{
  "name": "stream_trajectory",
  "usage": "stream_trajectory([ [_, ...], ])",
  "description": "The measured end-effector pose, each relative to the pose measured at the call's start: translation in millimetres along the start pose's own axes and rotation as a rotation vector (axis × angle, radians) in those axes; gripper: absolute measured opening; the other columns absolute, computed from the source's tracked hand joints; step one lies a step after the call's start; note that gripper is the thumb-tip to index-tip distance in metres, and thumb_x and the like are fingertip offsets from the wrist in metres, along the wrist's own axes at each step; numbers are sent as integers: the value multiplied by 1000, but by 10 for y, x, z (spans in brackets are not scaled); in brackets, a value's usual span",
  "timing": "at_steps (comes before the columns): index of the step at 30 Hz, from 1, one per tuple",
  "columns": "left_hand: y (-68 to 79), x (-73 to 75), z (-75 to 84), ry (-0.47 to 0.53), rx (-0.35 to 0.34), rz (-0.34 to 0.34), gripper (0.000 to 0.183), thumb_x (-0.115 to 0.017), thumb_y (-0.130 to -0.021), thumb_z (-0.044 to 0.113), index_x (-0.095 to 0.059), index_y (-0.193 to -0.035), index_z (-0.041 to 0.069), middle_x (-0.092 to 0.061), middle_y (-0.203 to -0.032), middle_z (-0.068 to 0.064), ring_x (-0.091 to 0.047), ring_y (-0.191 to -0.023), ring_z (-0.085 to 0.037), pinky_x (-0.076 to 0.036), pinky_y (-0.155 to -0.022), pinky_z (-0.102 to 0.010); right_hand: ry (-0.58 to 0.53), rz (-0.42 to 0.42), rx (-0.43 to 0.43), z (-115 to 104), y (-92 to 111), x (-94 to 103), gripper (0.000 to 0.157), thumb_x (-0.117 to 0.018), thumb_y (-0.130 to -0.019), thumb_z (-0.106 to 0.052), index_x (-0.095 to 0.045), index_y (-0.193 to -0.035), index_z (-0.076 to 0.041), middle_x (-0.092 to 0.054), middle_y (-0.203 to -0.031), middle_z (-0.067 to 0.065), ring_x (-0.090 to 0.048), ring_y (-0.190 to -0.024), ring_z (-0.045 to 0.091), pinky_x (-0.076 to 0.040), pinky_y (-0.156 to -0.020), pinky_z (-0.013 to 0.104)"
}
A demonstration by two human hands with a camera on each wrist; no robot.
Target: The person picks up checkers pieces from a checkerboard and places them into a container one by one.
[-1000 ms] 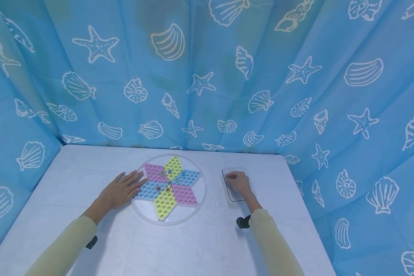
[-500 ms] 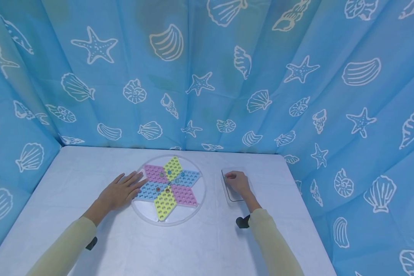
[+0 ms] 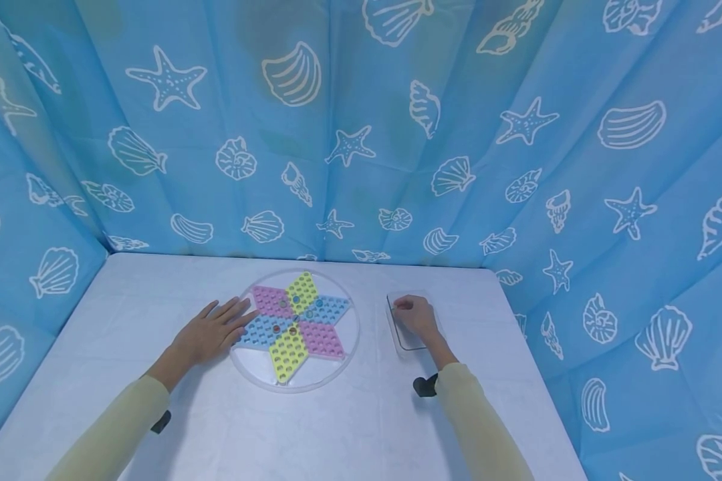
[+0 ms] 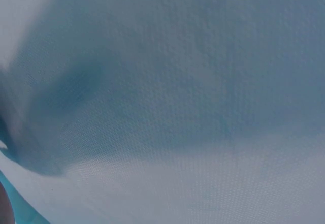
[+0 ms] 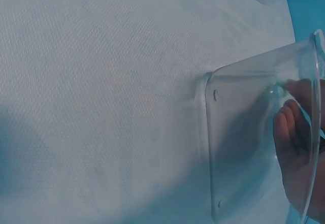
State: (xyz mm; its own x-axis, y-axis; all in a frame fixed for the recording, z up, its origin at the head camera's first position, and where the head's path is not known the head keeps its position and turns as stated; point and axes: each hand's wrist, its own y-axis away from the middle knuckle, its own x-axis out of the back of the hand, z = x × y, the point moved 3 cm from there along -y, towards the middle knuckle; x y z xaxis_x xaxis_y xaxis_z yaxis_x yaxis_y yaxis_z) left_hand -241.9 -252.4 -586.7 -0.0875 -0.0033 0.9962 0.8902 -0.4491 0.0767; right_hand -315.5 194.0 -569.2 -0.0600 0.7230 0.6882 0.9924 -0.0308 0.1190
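A round clear Chinese checkers board (image 3: 321, 341) carries a star of pink, yellow and blue sections with several glass marbles in its holes. My left hand (image 3: 209, 332) rests at the board's left edge with fingers spread, fingertips on the blue section. Inside a clear plastic box (image 3: 404, 349), right of the board, is my right hand (image 3: 416, 318). Through the box wall in the right wrist view, its fingertips pinch a greenish glass marble (image 5: 278, 89). Only the shaded tablecloth fills most of the left wrist view; the left hand's fingers do not show there.
A white cloth (image 3: 337, 434) covers the table. Blue curtains (image 3: 361, 194) with white shell and starfish prints stand along the back and both sides. A dark wrist device (image 3: 425, 385) shows under the right sleeve.
Both hands keep nearly the same place; the right hand stays in the box and the left at the board. The head view shifts very slightly.
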Motion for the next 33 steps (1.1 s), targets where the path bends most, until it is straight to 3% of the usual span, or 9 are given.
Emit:
stream_trajectory([
  [19, 13, -3, -1, 2, -1, -7, 58, -40, -105, 48, -31, -158, 26, -22, -164, -8, -12, -151, -33, -10, -119, -57, -94, 72, 208, -360, 140, 160, 19, -69, -95, -10, -71, -113, -5, -71, -108, 10, -66, -104, 26, -54, -92, 41],
  [33, -1, 2, 12, -4, -4, 3, 58, -41, -105, 48, -31, -158, 26, -22, -164, -8, -13, -151, -33, -11, -119, -57, -197, 5, 289, -760, 343, -38, 26, -70, -92, -9, -70, -117, -1, -71, -111, 11, -67, -104, 23, -56, -90, 35],
])
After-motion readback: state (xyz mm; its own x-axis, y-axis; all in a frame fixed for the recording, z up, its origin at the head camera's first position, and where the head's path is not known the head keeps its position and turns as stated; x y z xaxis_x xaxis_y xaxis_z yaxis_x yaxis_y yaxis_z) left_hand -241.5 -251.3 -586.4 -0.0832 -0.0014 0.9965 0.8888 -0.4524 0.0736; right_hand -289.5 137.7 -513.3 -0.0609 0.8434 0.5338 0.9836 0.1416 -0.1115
